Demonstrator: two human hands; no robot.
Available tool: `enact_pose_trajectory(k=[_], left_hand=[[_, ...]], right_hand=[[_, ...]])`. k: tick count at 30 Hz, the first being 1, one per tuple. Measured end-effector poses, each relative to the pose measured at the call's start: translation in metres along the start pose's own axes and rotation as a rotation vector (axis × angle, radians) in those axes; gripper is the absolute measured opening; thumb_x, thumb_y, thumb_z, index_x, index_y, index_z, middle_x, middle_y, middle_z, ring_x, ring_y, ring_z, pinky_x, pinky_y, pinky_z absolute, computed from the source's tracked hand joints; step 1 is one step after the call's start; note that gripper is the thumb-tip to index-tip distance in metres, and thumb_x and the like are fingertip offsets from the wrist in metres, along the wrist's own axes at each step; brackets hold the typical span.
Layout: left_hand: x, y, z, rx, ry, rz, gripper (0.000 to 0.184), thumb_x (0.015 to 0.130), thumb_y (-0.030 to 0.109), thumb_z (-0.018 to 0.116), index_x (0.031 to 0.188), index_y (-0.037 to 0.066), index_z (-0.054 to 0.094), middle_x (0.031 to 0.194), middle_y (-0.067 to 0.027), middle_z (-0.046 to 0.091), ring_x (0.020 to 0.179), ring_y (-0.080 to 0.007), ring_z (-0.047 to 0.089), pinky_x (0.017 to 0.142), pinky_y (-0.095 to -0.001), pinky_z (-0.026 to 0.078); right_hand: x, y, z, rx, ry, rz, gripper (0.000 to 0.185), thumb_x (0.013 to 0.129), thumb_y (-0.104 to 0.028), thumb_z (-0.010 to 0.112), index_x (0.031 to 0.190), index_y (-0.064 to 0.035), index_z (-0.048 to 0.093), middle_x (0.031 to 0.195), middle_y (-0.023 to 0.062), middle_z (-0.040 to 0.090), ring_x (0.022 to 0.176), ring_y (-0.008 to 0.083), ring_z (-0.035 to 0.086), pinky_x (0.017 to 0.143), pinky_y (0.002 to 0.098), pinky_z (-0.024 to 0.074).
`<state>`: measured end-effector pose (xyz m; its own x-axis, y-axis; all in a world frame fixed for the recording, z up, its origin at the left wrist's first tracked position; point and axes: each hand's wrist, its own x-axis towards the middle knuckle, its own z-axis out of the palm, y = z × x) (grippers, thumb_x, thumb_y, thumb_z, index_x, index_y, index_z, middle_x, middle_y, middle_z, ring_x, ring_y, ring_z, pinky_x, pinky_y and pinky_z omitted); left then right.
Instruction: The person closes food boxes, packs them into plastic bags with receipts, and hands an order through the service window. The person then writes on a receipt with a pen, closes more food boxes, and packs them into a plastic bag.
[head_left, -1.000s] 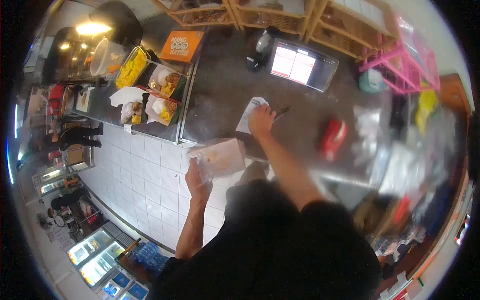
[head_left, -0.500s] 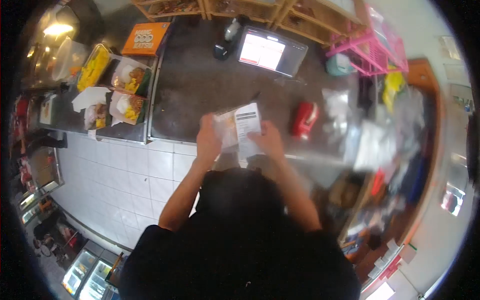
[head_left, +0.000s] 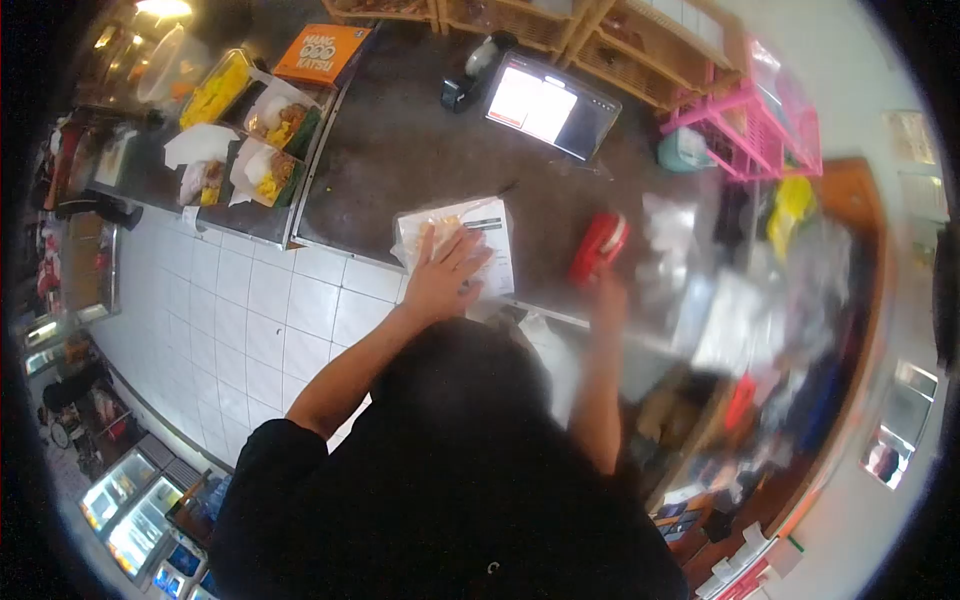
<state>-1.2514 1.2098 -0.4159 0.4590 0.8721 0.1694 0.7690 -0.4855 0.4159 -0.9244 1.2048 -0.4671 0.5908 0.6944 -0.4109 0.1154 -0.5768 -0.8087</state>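
Note:
My left hand (head_left: 446, 275) lies flat, fingers spread, over a clear plastic bag (head_left: 412, 232) with something pale yellow inside. Beside and partly under that hand is a white printed slip (head_left: 494, 218) on the dark counter. To the right, my right hand (head_left: 606, 295) is smeared by motion at the near end of a red stapler (head_left: 598, 246). Whether its fingers grip the stapler cannot be made out.
A tablet (head_left: 550, 108) with a lit screen stands at the back, beside a small black device (head_left: 455, 93). Boxed meals (head_left: 270, 172) and an orange box (head_left: 322, 54) are at left. A pink basket (head_left: 745, 125) and plastic bags (head_left: 740, 320) are at right.
The bag and slip, held up between both hands before, now lie on the counter under my left hand. My right hand has left the slip and moved right to the red stapler.

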Motion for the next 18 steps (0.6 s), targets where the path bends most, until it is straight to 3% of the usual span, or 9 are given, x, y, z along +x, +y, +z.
enact_pose_trajectory(k=[5, 7, 8, 10, 12, 14, 15, 17, 18], left_hand=[[0.010, 0.015, -0.001, 0.131, -0.088, -0.038, 0.062, 0.076, 0.038, 0.071, 0.135, 0.024, 0.055, 0.147, -0.0127, 0.041, 0.138, -0.0325, 0.036, 0.114, -0.0645, 0.013], [0.013, 0.022, -0.002, 0.138, -0.070, -0.050, 0.065, 0.075, 0.040, 0.072, 0.135, 0.024, 0.054, 0.148, -0.0170, 0.038, 0.139, -0.0356, 0.034, 0.115, -0.0636, 0.013], [0.017, 0.024, -0.002, 0.138, -0.060, -0.061, 0.068, 0.073, 0.042, 0.073, 0.136, 0.025, 0.054, 0.148, -0.0214, 0.036, 0.139, -0.0388, 0.033, 0.115, -0.0628, 0.012], [0.022, 0.026, 0.001, 0.137, -0.063, -0.090, 0.068, 0.074, 0.039, 0.071, 0.137, 0.024, 0.053, 0.149, -0.0237, 0.034, 0.141, -0.0402, 0.029, 0.116, -0.0614, 0.010], [0.022, 0.027, 0.005, 0.156, -0.108, -0.089, 0.071, 0.073, 0.041, 0.070, 0.139, 0.022, 0.052, 0.150, -0.0272, 0.030, 0.143, -0.0434, 0.024, 0.117, -0.0595, 0.008], [0.022, 0.026, 0.001, 0.173, -0.112, -0.086, 0.072, 0.073, 0.043, 0.072, 0.139, 0.026, 0.051, 0.150, -0.0282, 0.029, 0.143, -0.0424, 0.023, 0.117, -0.0597, 0.009], [0.021, 0.024, -0.003, 0.189, -0.123, -0.081, 0.074, 0.072, 0.045, 0.074, 0.140, 0.029, 0.050, 0.151, -0.0292, 0.028, 0.144, -0.0415, 0.022, 0.117, -0.0600, 0.010], [0.018, 0.021, -0.005, 0.181, -0.150, -0.091, 0.075, 0.072, 0.044, 0.074, 0.141, 0.029, 0.049, 0.152, -0.0265, 0.028, 0.144, -0.0411, 0.020, 0.117, -0.0601, 0.010], [0.017, 0.020, -0.004, 0.162, -0.178, -0.094, 0.076, 0.072, 0.043, 0.075, 0.141, 0.030, 0.047, 0.153, -0.0238, 0.028, 0.145, -0.0408, 0.018, 0.117, -0.0602, 0.009]], right_hand=[[0.009, 0.022, -0.003, 0.137, -0.149, 0.142, 0.032, 0.086, -0.026, 0.072, 0.101, 0.0014, 0.070, 0.103, 0.0122, 0.066, 0.084, 0.0159, 0.062, 0.069, 0.0296, 0.0504], [-0.016, 0.040, 0.006, 0.863, -0.098, -0.139, 0.028, 0.087, -0.024, 0.070, 0.099, 0.0016, 0.069, 0.106, 0.0102, 0.064, 0.085, 0.0182, 0.060, 0.073, 0.0319, 0.0499], [-0.026, 0.042, 0.006, 0.866, -0.113, -0.148, 0.028, 0.087, -0.024, 0.070, 0.099, 0.0016, 0.069, 0.106, 0.0102, 0.064, 0.085, 0.0182, 0.060, 0.073, 0.0319, 0.0499], [-0.047, 0.049, 0.000, 0.069, 0.083, -0.634, 0.028, 0.087, -0.023, 0.070, 0.100, 0.0014, 0.067, 0.109, 0.0102, 0.062, 0.088, 0.0219, 0.060, 0.079, 0.0350, 0.0488], [-0.018, 0.144, 0.005, -0.131, 0.112, -0.461, 0.028, 0.087, -0.024, 0.069, 0.100, 0.0009, 0.067, 0.106, 0.0106, 0.063, 0.091, 0.0230, 0.060, 0.084, 0.0356, 0.0475], [-0.020, 0.131, 0.012, -0.235, 0.167, -0.127, 0.027, 0.086, -0.025, 0.068, 0.097, 0.0007, 0.069, 0.101, 0.0121, 0.065, 0.099, 0.0239, 0.060, 0.092, 0.0355, 0.0454], [-0.023, 0.125, 0.016, -0.231, 0.158, -0.133, 0.027, 0.086, -0.025, 0.068, 0.097, 0.0007, 0.069, 0.101, 0.0121, 0.065, 0.099, 0.0239, 0.060, 0.092, 0.0355, 0.0454], [-0.042, 0.090, 0.027, 0.444, -0.072, 0.006, 0.026, 0.087, -0.023, 0.066, 0.097, 0.0003, 0.071, 0.100, 0.0116, 0.067, 0.102, 0.0222, 0.059, 0.093, 0.0344, 0.0445], [-0.046, 0.063, 0.036, 0.261, -0.190, -0.213, 0.024, 0.088, -0.022, 0.066, 0.098, -0.0007, 0.072, 0.106, 0.0111, 0.067, 0.104, 0.0214, 0.059, 0.093, 0.0337, 0.0446]])
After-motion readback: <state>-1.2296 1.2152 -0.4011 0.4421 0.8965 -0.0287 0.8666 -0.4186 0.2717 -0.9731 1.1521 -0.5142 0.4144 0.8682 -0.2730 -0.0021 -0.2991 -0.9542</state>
